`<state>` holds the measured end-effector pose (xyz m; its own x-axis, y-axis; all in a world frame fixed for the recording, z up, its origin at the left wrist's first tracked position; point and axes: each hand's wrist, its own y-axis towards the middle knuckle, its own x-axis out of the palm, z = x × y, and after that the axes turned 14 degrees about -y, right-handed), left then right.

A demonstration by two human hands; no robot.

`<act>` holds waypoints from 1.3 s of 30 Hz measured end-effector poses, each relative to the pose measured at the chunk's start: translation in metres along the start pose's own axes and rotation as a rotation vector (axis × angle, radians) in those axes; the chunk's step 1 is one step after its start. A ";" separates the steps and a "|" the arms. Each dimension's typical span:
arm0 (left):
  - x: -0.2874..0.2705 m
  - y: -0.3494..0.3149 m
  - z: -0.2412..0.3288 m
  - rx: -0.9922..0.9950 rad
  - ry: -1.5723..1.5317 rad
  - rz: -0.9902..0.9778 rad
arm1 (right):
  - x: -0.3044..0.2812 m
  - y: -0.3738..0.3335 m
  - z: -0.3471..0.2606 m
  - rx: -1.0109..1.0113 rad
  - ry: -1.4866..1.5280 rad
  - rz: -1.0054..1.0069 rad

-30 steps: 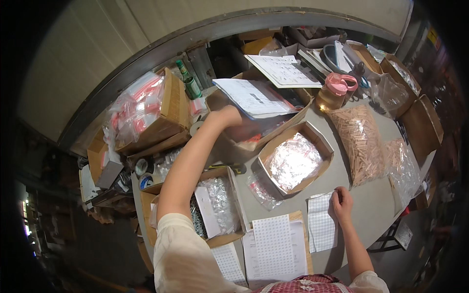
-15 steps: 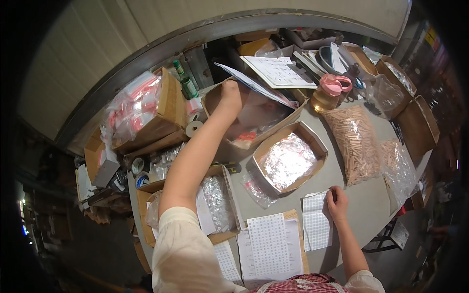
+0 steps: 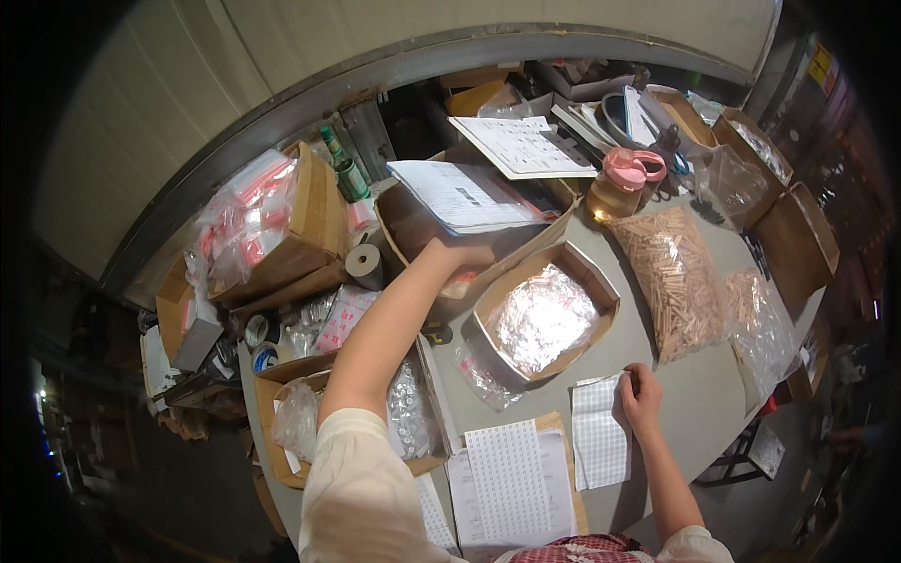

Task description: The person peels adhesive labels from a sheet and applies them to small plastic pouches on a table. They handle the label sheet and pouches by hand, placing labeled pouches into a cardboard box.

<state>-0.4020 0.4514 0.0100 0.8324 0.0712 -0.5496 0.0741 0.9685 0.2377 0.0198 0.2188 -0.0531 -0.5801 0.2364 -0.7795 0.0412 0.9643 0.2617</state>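
My left hand (image 3: 462, 253) reaches into a deep cardboard box (image 3: 399, 230), beneath a stack of papers (image 3: 460, 192) lying across its top. Its fingers are hidden there, close to something orange-red at the bottom. On the table, my right hand (image 3: 642, 399) is curled closed at the upper right corner of a sheet with a small grid pattern (image 3: 601, 441). Whether anything is between those fingers is hidden. Left of that sheet lies a label sheet printed with small marks (image 3: 507, 474), on top of other papers. A carton of shiny clear packets (image 3: 544, 314) stands between the deep box and the sheets.
A bag of wooden dowels (image 3: 671, 281) lies on the right, below a pink-lidded bottle (image 3: 624, 178). At left are an open box of small clear bags (image 3: 413, 413), a carton of red-striped plastic bags (image 3: 249, 220), a green bottle (image 3: 347, 169) and a tape roll (image 3: 363, 263).
My left hand has gone from the box's far edge down into the box. The papers it was near have tipped down flat over the box. My right hand stays at the sheet.
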 end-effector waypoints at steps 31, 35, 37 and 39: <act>0.060 0.036 0.061 0.015 0.184 -0.016 | -0.003 0.000 -0.011 0.086 -0.027 -0.022; 0.068 0.042 0.077 -0.083 0.274 0.046 | -0.004 0.000 -0.009 0.094 -0.016 -0.054; 0.071 0.051 0.084 -0.170 0.249 0.031 | -0.003 -0.001 -0.004 0.087 -0.014 -0.049; 0.069 0.055 0.083 -0.234 0.148 -0.002 | -0.004 -0.004 -0.003 0.090 -0.001 -0.042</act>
<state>-0.2952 0.4898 0.0516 0.7415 0.0867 -0.6653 -0.0678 0.9962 0.0543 0.0188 0.2139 -0.0494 -0.5818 0.1959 -0.7894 0.0901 0.9801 0.1769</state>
